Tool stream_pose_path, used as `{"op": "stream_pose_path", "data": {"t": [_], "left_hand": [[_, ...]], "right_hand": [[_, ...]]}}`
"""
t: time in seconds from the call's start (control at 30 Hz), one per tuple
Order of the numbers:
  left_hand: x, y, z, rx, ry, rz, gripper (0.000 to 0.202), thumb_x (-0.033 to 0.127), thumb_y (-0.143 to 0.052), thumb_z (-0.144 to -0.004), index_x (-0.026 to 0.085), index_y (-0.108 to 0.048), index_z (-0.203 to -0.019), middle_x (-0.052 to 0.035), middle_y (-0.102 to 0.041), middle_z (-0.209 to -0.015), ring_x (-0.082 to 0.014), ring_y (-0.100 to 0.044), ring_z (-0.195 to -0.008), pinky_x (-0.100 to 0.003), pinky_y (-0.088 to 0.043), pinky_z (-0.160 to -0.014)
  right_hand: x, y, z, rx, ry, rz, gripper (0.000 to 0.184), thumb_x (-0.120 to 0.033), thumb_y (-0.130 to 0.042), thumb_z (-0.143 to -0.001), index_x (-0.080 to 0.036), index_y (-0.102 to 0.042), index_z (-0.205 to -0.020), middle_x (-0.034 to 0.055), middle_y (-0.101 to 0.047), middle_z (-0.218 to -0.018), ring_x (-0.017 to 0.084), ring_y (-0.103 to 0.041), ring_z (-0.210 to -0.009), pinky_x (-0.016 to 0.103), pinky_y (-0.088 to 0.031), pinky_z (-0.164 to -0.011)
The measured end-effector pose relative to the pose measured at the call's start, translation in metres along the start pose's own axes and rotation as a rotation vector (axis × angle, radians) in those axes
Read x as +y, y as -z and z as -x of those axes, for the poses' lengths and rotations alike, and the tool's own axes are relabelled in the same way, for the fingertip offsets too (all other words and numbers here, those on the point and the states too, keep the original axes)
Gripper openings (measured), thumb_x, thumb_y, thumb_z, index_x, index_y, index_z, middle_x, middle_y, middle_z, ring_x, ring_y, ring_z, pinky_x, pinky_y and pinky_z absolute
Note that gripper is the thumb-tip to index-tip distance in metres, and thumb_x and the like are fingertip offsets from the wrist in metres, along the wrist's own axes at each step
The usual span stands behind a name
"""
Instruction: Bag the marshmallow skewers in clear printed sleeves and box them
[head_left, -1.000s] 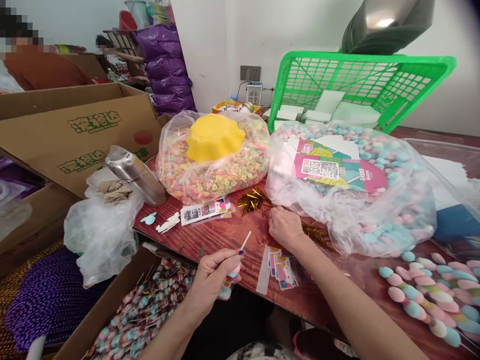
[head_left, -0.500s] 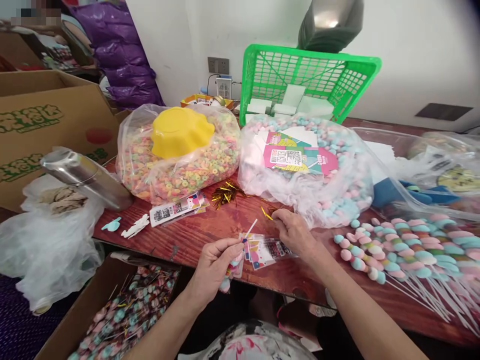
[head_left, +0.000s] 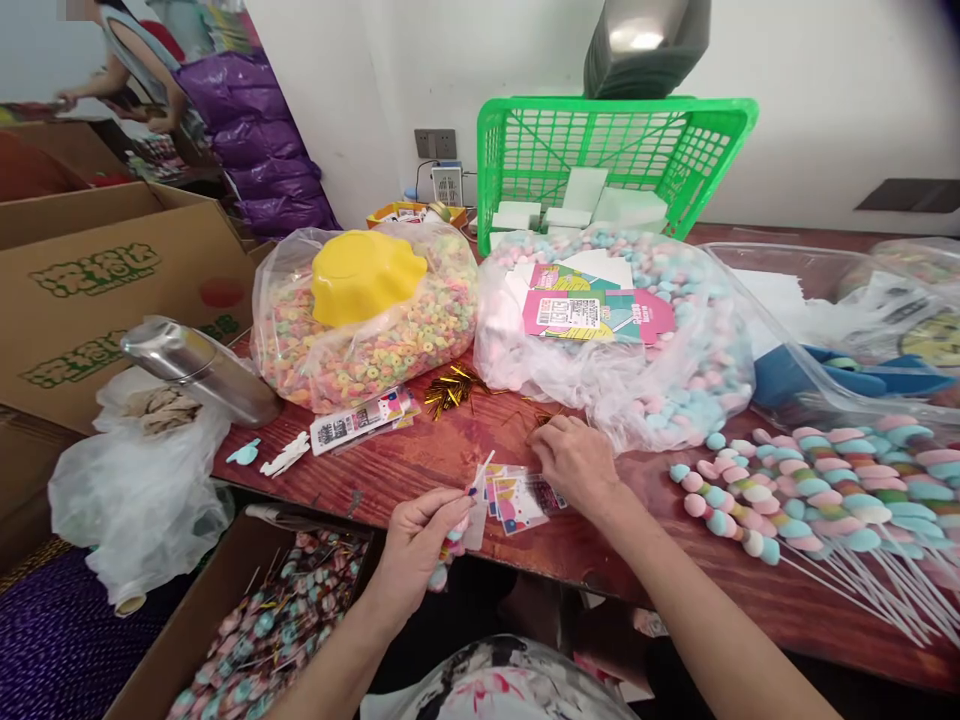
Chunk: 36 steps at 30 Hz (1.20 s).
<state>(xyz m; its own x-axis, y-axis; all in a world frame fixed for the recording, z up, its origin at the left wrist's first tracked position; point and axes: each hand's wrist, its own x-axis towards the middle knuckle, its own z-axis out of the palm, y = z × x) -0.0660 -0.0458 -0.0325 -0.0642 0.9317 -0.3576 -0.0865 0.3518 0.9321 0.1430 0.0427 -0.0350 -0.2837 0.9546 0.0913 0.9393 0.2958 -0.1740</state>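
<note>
A candy skewer was held in the left hand at lower centre of the frame, the fingers closed round it at the table's near edge, its white stick pointing up and to the right and the candies hanging below the hand. The right hand was laid just right of centre, palm down, its fingertips pinched together at a few gold twist ties on the wood; whether a tie was actually gripped could not be told. Between the two hands a small stack of printed sleeves was spread flat, touching the right hand's wrist side.

A larger tuft of gold ties was seen above these, near a second bundle of sleeves. Behind, a bag of ring candy with a yellow bowl on top was placed left of centre, and a bag of pink and blue candy right of centre. A green basket was propped at upper centre. Finished skewers were laid in rows at the right. A carton of wrapped skewers was seen at lower left, below the table's edge, with a steel flask above it.
</note>
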Motion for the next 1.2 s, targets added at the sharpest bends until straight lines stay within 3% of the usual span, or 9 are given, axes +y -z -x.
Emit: {"op": "stream_pose_path", "data": {"t": [0.13,0.23,0.43,0.53,0.6,0.67,0.83,1.07,1.2], "left_hand": [[0.003,-0.006,-0.003,-0.076,-0.218,-0.104,0.024,0.037,-0.069,-0.075,0.014,-0.073,-0.07,-0.0004,-0.055,-0.066,-0.0087,-0.048,-0.06,-0.018,-0.043,-0.054],[0.006,-0.003,-0.003,-0.094,-0.219,-0.103,0.023,0.036,-0.067,-0.076,0.015,-0.073,-0.07,-0.0003,-0.055,-0.066,-0.009,-0.048,-0.06,-0.019,-0.042,-0.055],[0.011,-0.001,-0.006,-0.052,-0.126,-0.06,0.025,0.039,-0.069,-0.073,0.015,-0.071,-0.067,0.0009,-0.053,-0.062,-0.0079,-0.044,-0.055,-0.017,-0.037,-0.048],[0.014,-0.017,-0.01,-0.134,-0.181,-0.063,0.025,0.038,-0.069,-0.073,0.014,-0.073,-0.069,-0.0013,-0.057,-0.064,-0.01,-0.047,-0.059,-0.019,-0.041,-0.053],[0.016,-0.031,-0.011,-0.217,-0.202,-0.046,0.027,0.04,-0.067,-0.074,0.014,-0.072,-0.071,-0.0015,-0.057,-0.064,-0.0105,-0.047,-0.059,-0.021,-0.043,-0.054],[0.015,-0.044,-0.012,-0.277,-0.167,-0.024,0.028,0.042,-0.065,-0.076,0.014,-0.07,-0.071,0.0001,-0.054,-0.061,-0.009,-0.045,-0.054,-0.02,-0.04,-0.051],[0.012,-0.063,-0.008,-0.394,-0.074,0.001,0.023,0.037,-0.064,-0.076,0.014,-0.066,-0.07,0.0015,-0.053,-0.06,-0.0075,-0.042,-0.051,-0.019,-0.035,-0.048],[0.019,-0.08,-0.004,-0.422,-0.298,-0.189,0.034,0.042,-0.059,-0.083,0.014,-0.064,-0.065,-0.0019,-0.053,-0.067,-0.013,-0.046,-0.067,-0.023,-0.041,-0.063],[0.023,-0.085,-0.002,-0.46,-0.386,-0.304,0.037,0.043,-0.055,-0.086,0.015,-0.062,-0.063,-0.0011,-0.05,-0.064,-0.0128,-0.044,-0.065,-0.024,-0.04,-0.064]], "right_hand": [[-0.016,-0.015,-0.014,-0.04,-0.032,0.046,0.02,-0.015,-0.047,-0.086,-0.015,-0.067,-0.085,0.0139,-0.064,-0.094,0.024,-0.057,-0.092,0.031,-0.042,-0.073],[-0.016,-0.017,-0.02,-0.056,-0.011,0.043,0.022,-0.006,-0.044,-0.082,-0.013,-0.065,-0.087,0.0154,-0.063,-0.094,0.024,-0.057,-0.092,0.031,-0.042,-0.074],[-0.02,0.027,0.012,-0.017,0.083,-0.074,0.025,-0.004,-0.039,-0.084,-0.015,-0.059,-0.094,0.0079,-0.064,-0.086,0.017,-0.059,-0.079,0.027,-0.043,-0.072],[-0.036,0.044,0.044,0.232,0.317,-0.342,0.028,-0.008,-0.037,-0.085,-0.017,-0.059,-0.1,0.007,-0.064,-0.086,0.017,-0.059,-0.078,0.027,-0.045,-0.07],[-0.045,0.042,0.06,0.372,0.394,-0.379,0.038,-0.004,-0.038,-0.081,-0.018,-0.06,-0.109,0.0076,-0.065,-0.087,0.018,-0.06,-0.08,0.028,-0.046,-0.068],[-0.047,0.036,0.069,0.453,0.356,-0.394,0.043,-0.002,-0.038,-0.08,-0.019,-0.061,-0.113,0.0073,-0.064,-0.084,0.018,-0.06,-0.077,0.028,-0.047,-0.065],[-0.028,0.026,0.08,0.432,0.201,-0.568,0.033,-0.004,-0.043,-0.086,-0.021,-0.066,-0.104,0.0032,-0.064,-0.078,0.013,-0.059,-0.067,0.024,-0.046,-0.059],[-0.016,0.019,0.096,0.598,0.072,-0.615,0.033,-0.009,-0.047,-0.088,-0.02,-0.05,-0.119,0.0047,-0.069,-0.086,0.015,-0.067,-0.077,0.027,-0.052,-0.067],[-0.012,0.012,0.104,0.746,0.103,-0.523,0.028,-0.008,-0.05,-0.086,-0.021,-0.051,-0.112,0.0052,-0.068,-0.086,0.017,-0.067,-0.077,0.029,-0.053,-0.068]]}}
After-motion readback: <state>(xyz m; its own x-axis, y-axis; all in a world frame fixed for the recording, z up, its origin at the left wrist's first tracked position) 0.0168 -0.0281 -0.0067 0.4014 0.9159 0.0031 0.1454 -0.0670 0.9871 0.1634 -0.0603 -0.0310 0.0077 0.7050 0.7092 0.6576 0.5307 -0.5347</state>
